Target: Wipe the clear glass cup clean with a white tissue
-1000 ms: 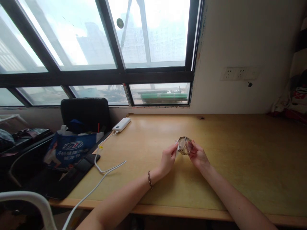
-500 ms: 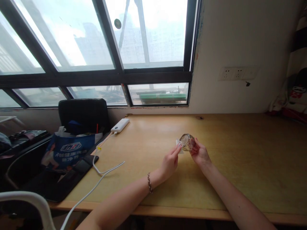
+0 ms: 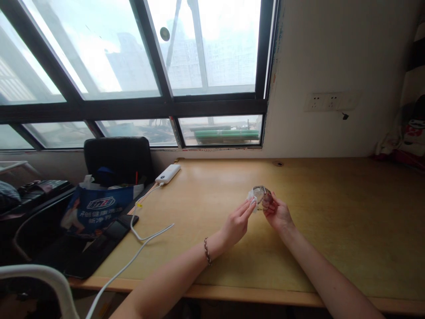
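Observation:
My right hand (image 3: 279, 214) grips the right side of a small see-through brownish glass dish (image 3: 260, 191), raised above the desk. The dish is tilted, and some of the fingers show through it. A white tissue (image 3: 250, 194) is pinched in my left hand (image 3: 238, 221), pressed against the dish's left side. That hand covers part of the tissue and the dish's near left edge. A dark chain bracelet (image 3: 207, 251) circles my left wrist.
The wooden desk (image 3: 332, 230) stretches below both hands. A white power bank (image 3: 168, 174) with a white cable (image 3: 133, 252) lies at its left side. Further left are a black chair (image 3: 117, 155) and a blue bag (image 3: 99, 212). Wall sockets (image 3: 323, 102) sit behind.
My left hand has shifted slightly right with the tissue, which now covers more of the dish's left part. My right hand keeps its hold with little movement. The view has shifted slightly.

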A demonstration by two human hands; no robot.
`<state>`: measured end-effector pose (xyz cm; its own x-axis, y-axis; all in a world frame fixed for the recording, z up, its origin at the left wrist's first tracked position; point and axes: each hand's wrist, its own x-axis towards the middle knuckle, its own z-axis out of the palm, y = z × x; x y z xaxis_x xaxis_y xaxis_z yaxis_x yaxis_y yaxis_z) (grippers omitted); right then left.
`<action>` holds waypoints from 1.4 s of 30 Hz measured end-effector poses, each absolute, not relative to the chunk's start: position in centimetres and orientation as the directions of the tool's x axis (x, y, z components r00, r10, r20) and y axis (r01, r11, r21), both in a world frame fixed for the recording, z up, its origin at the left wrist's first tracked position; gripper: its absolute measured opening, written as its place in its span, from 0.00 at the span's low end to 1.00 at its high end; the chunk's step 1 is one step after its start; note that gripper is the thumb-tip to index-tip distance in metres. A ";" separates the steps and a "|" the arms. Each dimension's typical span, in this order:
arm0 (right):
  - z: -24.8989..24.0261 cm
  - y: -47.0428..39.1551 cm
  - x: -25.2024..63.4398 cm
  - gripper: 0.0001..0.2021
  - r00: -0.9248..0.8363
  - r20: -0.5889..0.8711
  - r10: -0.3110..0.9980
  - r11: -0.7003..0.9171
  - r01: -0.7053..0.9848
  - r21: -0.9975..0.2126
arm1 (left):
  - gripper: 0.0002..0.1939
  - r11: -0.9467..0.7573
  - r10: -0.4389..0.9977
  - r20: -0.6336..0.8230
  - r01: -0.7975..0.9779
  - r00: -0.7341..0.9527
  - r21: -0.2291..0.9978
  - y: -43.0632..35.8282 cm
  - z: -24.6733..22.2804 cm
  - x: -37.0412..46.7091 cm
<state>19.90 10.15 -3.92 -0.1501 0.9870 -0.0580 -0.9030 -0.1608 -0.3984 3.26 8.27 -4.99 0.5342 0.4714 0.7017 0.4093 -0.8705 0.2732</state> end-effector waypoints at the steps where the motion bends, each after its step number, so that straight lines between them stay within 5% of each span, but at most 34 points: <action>1: -3.9 10.2 20.0 0.04 -0.168 -0.027 0.985 -0.165 -0.908 -0.384 | 0.26 -0.865 0.479 0.696 0.420 0.534 0.273 8.4 -5.0 3.2; 5: -4.2 10.3 20.2 0.03 -0.192 0.018 0.981 -0.169 -0.901 -0.399 | 0.26 -0.841 0.521 0.674 0.450 0.523 0.301 8.6 -5.0 3.0; 18: -4.9 9.6 18.4 0.03 -0.187 -0.161 0.969 -0.244 -0.821 -0.516 | 0.25 -0.836 0.541 0.709 0.380 0.454 0.395 9.6 -5.1 2.3; 42: -4.8 10.2 19.5 0.05 -0.128 -0.147 0.981 -0.182 -0.869 -0.459 | 0.24 -0.917 0.398 0.693 0.249 0.601 0.311 8.8 -4.6 2.4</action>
